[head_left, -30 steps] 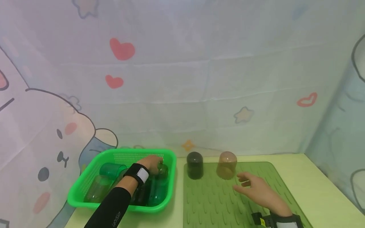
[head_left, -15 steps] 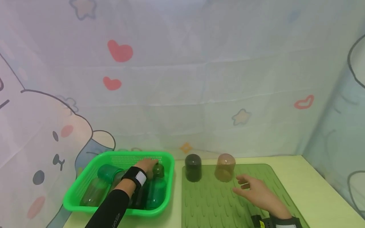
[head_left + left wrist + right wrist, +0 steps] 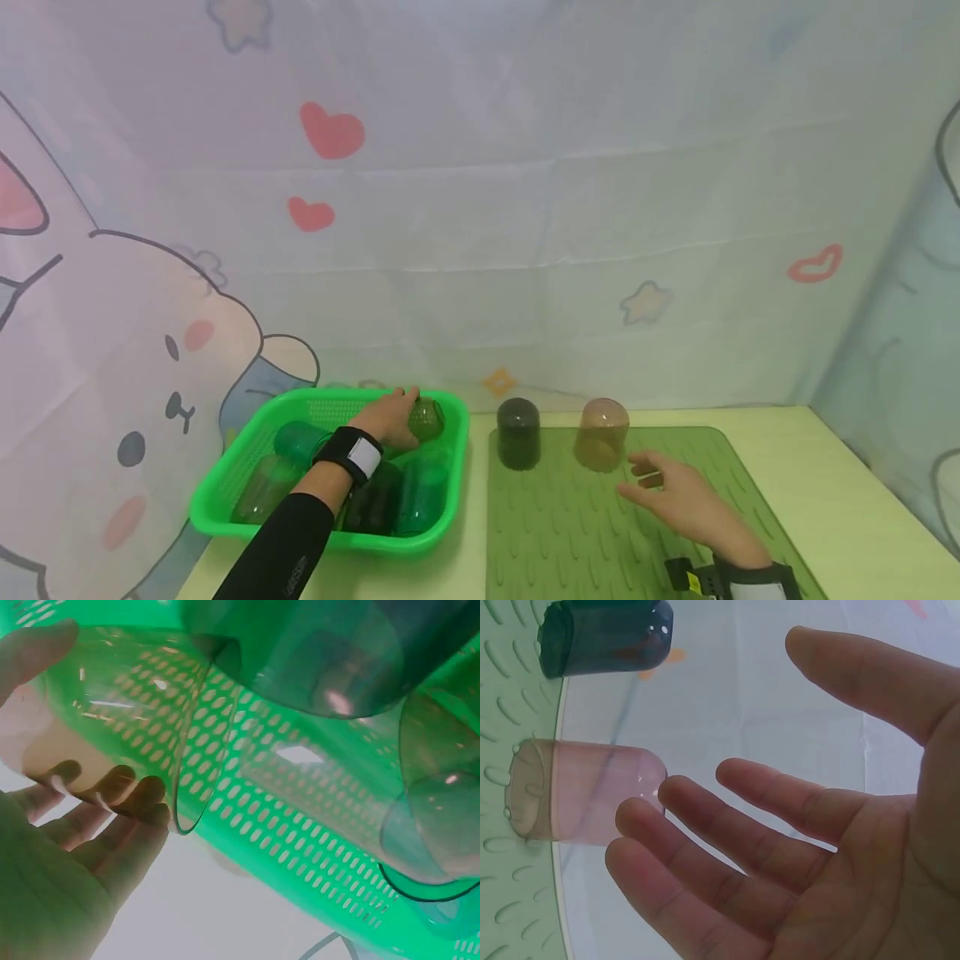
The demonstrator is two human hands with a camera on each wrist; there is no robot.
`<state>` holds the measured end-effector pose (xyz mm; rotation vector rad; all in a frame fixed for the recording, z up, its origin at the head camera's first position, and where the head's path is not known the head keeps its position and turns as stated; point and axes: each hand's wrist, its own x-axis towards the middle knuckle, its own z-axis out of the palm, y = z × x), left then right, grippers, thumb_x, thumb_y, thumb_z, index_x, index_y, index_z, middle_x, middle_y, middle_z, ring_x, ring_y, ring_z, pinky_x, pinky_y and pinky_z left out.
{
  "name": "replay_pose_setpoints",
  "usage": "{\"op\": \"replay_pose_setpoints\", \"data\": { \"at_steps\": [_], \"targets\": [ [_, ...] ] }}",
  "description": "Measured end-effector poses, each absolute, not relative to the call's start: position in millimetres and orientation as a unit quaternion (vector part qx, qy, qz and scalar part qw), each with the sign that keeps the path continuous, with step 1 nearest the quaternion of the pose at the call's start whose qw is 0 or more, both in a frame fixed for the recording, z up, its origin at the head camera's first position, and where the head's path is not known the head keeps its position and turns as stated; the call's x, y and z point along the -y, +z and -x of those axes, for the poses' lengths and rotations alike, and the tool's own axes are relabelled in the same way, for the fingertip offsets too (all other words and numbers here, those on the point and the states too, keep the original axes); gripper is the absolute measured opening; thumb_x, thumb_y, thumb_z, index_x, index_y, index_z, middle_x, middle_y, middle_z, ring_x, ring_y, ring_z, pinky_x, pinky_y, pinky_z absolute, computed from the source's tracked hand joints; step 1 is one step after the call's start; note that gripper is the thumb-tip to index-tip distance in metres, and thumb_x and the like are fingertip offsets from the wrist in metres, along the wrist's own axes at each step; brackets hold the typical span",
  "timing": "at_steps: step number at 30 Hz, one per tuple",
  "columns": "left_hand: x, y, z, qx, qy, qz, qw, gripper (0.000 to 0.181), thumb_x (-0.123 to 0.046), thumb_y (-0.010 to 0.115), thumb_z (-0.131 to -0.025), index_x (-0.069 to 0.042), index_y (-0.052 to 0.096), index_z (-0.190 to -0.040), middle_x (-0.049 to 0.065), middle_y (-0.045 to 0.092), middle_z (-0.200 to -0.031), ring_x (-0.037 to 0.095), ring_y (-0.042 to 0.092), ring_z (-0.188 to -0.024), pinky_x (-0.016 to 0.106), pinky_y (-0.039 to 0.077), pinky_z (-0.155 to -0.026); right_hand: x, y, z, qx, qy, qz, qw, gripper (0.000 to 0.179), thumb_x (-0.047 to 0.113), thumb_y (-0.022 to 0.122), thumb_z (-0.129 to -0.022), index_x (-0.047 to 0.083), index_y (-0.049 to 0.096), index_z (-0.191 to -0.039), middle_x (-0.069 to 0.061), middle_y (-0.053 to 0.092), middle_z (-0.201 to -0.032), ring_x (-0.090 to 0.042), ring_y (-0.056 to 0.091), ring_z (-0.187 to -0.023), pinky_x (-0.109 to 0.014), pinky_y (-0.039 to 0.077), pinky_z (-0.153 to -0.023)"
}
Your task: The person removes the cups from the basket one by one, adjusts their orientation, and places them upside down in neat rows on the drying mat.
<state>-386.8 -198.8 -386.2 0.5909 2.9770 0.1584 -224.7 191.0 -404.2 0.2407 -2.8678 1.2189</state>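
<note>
My left hand (image 3: 386, 419) reaches into the back right of the green basket (image 3: 197, 508) and grips a see-through, yellowish glass tumbler (image 3: 427, 419). In the left wrist view the tumbler (image 3: 139, 705) lies between the thumb above and the curled fingers (image 3: 112, 832) below, its open rim facing away from the palm. My right hand (image 3: 686, 504) hovers over the green drying mat (image 3: 555, 533) with relaxed, parted fingers and holds nothing. Just beyond its fingertips a pink tumbler (image 3: 602, 435) stands upside down on the mat, with a dark tumbler (image 3: 518, 434) upside down to its left.
More tumblers lie in the basket: a teal one (image 3: 298, 442) at the back left, a clear one (image 3: 266, 490) at the front left, a dark one (image 3: 373, 498) and another teal one (image 3: 422, 496) at the front right. A cartoon-printed cloth (image 3: 555, 208) hangs behind the table.
My left hand has raised the yellowish tumbler, which now sits higher by the basket's back right corner. The right hand has stayed nearly still; the head view has shifted slightly.
</note>
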Motion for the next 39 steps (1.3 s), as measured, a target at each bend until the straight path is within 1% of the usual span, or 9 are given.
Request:
{"op": "replay_pose_setpoints", "data": {
  "at_steps": [3, 7, 10, 13, 19, 26, 31, 36, 39],
  "targets": [
    [201.1, -381.8, 384.1, -0.974, 0.078, -0.209, 0.027, 0.076, -0.025, 0.078, -0.078, -0.003, 0.037, -0.138, 0.021, 0.045, -0.132, 0.035, 0.054, -0.110, 0.046, 0.049, -0.081, -190.9, -404.0, 225.2, 0.914, 0.396, -0.084, 0.012, 0.062, 0.039, 0.067, -0.087, -0.006, 0.052, -0.126, -0.021, 0.058, -0.118, -0.037, 0.058, -0.103, -0.044, 0.054, -0.073],
    [206.4, -375.6, 376.9, -0.968, 0.145, -0.207, 0.009, 0.072, -0.025, 0.078, -0.077, -0.002, 0.040, -0.134, 0.019, 0.049, -0.127, 0.032, 0.056, -0.107, 0.044, 0.050, -0.079, -189.9, -405.0, 227.1, 0.912, 0.397, -0.098, 0.028, 0.058, 0.036, 0.067, -0.087, -0.006, 0.053, -0.125, -0.020, 0.060, -0.116, -0.037, 0.059, -0.102, -0.043, 0.054, -0.074],
    [211.0, -372.3, 370.7, -0.960, 0.198, -0.197, -0.003, 0.071, -0.025, 0.077, -0.078, -0.002, 0.040, -0.134, 0.019, 0.050, -0.126, 0.032, 0.055, -0.108, 0.044, 0.050, -0.079, -189.7, -405.0, 229.2, 0.913, 0.393, -0.101, 0.034, 0.057, 0.036, 0.067, -0.088, -0.006, 0.053, -0.124, -0.019, 0.060, -0.115, -0.037, 0.059, -0.102, -0.044, 0.054, -0.074],
    [215.5, -371.7, 363.1, -0.952, 0.243, -0.187, -0.016, 0.072, -0.027, 0.077, -0.079, -0.002, 0.038, -0.135, 0.019, 0.050, -0.128, 0.032, 0.054, -0.112, 0.045, 0.049, -0.084, -190.4, -403.4, 230.5, 0.913, 0.395, -0.098, 0.026, 0.058, 0.037, 0.067, -0.088, -0.006, 0.052, -0.124, -0.019, 0.060, -0.116, -0.037, 0.059, -0.102, -0.044, 0.054, -0.074],
    [223.8, -371.1, 345.4, -0.932, 0.311, -0.179, -0.038, 0.078, -0.029, 0.075, -0.081, -0.001, 0.032, -0.140, 0.020, 0.046, -0.132, 0.034, 0.047, -0.121, 0.048, 0.047, -0.090, -191.8, -402.6, 231.5, 0.915, 0.392, -0.095, 0.018, 0.061, 0.040, 0.066, -0.088, -0.006, 0.051, -0.126, -0.020, 0.059, -0.116, -0.036, 0.059, -0.101, -0.044, 0.054, -0.073],
    [216.8, -365.0, 328.1, -0.905, 0.378, -0.185, -0.066, 0.079, -0.034, 0.074, -0.082, -0.004, 0.031, -0.142, 0.015, 0.047, -0.130, 0.032, 0.047, -0.120, 0.048, 0.046, -0.090, -191.6, -402.9, 229.3, 0.914, 0.392, -0.102, 0.034, 0.060, 0.037, 0.067, -0.087, -0.006, 0.052, -0.125, -0.021, 0.059, -0.117, -0.036, 0.059, -0.102, -0.044, 0.054, -0.074],
    [204.0, -365.8, 315.7, -0.877, 0.437, -0.191, -0.063, 0.070, -0.031, 0.075, -0.083, -0.006, 0.037, -0.135, 0.009, 0.050, -0.124, 0.027, 0.050, -0.116, 0.044, 0.044, -0.094, -187.0, -399.7, 227.9, 0.908, 0.402, -0.117, 0.028, 0.056, 0.035, 0.068, -0.087, -0.005, 0.054, -0.124, -0.022, 0.057, -0.120, -0.036, 0.059, -0.104, -0.043, 0.053, -0.078],
    [190.3, -363.9, 300.7, -0.832, 0.520, -0.188, -0.042, 0.061, -0.026, 0.075, -0.082, -0.008, 0.039, -0.129, 0.008, 0.049, -0.122, 0.026, 0.051, -0.115, 0.042, 0.045, -0.095, -172.3, -401.5, 228.1, 0.905, 0.397, -0.147, 0.040, 0.051, 0.034, 0.068, -0.088, -0.002, 0.056, -0.123, -0.016, 0.059, -0.118, -0.032, 0.059, -0.104, -0.047, 0.050, -0.087],
    [186.5, -361.6, 293.6, -0.809, 0.559, -0.177, -0.035, 0.059, -0.025, 0.075, -0.083, -0.008, 0.040, -0.127, 0.009, 0.050, -0.121, 0.024, 0.051, -0.114, 0.042, 0.045, -0.094, -156.1, -401.5, 231.0, 0.906, 0.385, -0.166, 0.059, 0.047, 0.031, 0.069, -0.087, 0.001, 0.057, -0.121, -0.014, 0.060, -0.117, -0.032, 0.059, -0.104, -0.047, 0.049, -0.087]
  ]
}}
